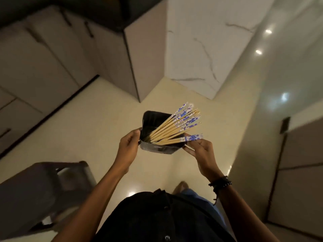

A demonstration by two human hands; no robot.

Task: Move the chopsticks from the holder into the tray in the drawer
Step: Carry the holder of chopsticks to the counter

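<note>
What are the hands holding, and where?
The left hand grips the dark rectangular holder's left wall; right hand holds its right corner, by the wooden chopsticks' blue-patterned ends.

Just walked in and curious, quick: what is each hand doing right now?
Left hand: grips the holder by its left side.
Right hand: pinches the lowest chopsticks by their blue ends, at the holder's right corner.

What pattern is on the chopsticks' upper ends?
A blue-and-white print; the chopsticks show it best in the head view.

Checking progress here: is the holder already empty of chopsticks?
No, many chopsticks lean inside the black holder, which the left hand grips while the right hand pinches a few.
</note>
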